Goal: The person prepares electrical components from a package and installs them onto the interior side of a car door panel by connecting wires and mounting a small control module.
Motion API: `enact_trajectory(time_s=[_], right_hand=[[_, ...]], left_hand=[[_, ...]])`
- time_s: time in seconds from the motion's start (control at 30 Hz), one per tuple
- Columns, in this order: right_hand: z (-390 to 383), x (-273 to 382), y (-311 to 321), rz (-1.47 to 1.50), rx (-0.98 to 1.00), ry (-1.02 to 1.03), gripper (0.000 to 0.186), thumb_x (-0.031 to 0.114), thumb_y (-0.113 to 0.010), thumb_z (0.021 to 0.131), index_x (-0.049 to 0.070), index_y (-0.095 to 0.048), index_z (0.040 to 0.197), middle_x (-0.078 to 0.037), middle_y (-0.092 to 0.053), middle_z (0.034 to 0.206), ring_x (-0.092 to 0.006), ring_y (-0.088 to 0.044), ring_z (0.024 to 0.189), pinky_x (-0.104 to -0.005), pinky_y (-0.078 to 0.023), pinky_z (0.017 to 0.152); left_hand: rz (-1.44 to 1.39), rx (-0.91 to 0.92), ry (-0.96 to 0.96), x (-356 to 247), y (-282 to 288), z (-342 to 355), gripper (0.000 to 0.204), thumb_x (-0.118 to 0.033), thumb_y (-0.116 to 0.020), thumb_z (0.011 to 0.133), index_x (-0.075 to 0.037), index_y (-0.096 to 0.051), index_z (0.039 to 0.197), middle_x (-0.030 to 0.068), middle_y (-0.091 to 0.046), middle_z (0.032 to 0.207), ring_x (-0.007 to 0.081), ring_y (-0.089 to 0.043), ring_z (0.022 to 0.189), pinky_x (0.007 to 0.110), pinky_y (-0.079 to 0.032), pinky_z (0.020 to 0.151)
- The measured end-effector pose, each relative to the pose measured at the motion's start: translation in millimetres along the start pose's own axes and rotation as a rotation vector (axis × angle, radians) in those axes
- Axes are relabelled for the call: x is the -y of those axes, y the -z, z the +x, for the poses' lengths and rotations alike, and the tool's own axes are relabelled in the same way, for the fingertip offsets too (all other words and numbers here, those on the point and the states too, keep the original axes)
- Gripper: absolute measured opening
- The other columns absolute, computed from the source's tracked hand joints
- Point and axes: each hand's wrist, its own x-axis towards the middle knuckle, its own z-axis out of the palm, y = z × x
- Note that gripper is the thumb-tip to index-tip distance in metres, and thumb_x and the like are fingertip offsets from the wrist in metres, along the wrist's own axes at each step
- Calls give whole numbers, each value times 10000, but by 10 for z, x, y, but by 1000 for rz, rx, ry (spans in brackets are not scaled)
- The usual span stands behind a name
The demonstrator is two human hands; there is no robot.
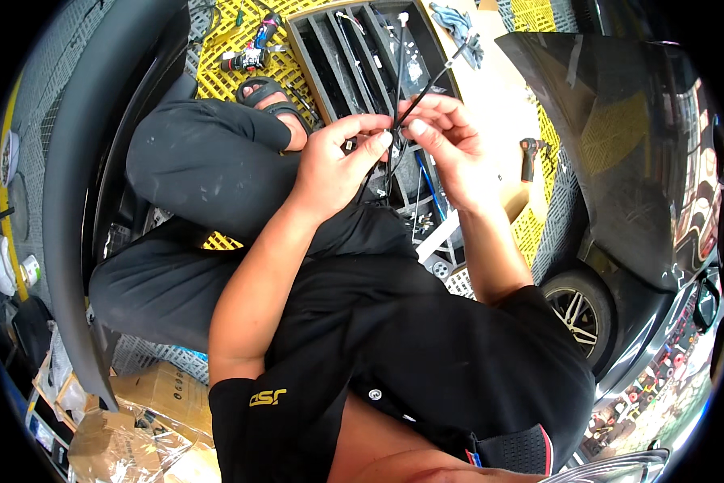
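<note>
Black cables (399, 76), crossed, up in front of you, over a compartmented box (332, 60). Your left hand (347, 157): thumb and forefinger pinched closed on them at the crossing. Your right hand (450, 145): fingers curled, thumb and fingertips gripping just beside. Blue-grey glove (456, 28) beyond the box; power tool (529, 159) off to your right, car wheel (575, 314) nearer you.

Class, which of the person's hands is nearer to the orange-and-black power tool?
Right. The right hand sits left of the power tool; the left hand is farther away on that same side.
</note>
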Motion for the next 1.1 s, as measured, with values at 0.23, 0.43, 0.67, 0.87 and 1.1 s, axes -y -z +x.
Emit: enact_trajectory(time_s=[0.23,0.43,0.67,0.87,1.1], right_hand=[[22,-69,50,28,35,-8,219,-19,-704,929,3,-641,1137,-123,-703,1169,-138,-666,1031,-289,-549,936],[38,-24,11,228,22,-20,101,54,-632,999,-13,-665,1067,-165,-705,1097,-188,-704,920,-305,-593,860],[31,-15,24,275,38,-28,101,39,-631,995,-16,-684,1062,-184,-724,1076,-213,-730,910,-320,-618,847],[33,-33,33,285,50,-31,97,39,-634,995,-11,-682,1062,-188,-723,1073,-217,-728,940,-323,-622,853],[19,-57,65,260,55,-11,112,37,-661,980,-10,-692,1076,-152,-723,1082,-196,-714,975,-308,-603,868]], left_hand=[[209,-133,-194,34,-50,1,193,-66,-740,895,13,-721,1070,67,-681,887,127,-634,771,273,-530,725],[461,-211,-516,-82,-95,-57,201,43,-759,815,-3,-731,1009,62,-699,901,118,-671,738,246,-533,644],[516,-233,-581,-106,-114,-83,217,81,-769,776,-4,-727,971,70,-701,885,121,-664,698,254,-532,597],[505,-252,-637,-59,-99,-56,197,33,-787,779,-23,-727,958,73,-699,863,142,-676,626,278,-542,555],[507,-221,-607,-82,-82,-67,175,15,-774,817,-14,-735,985,77,-709,891,166,-696,749,286,-551,644]])
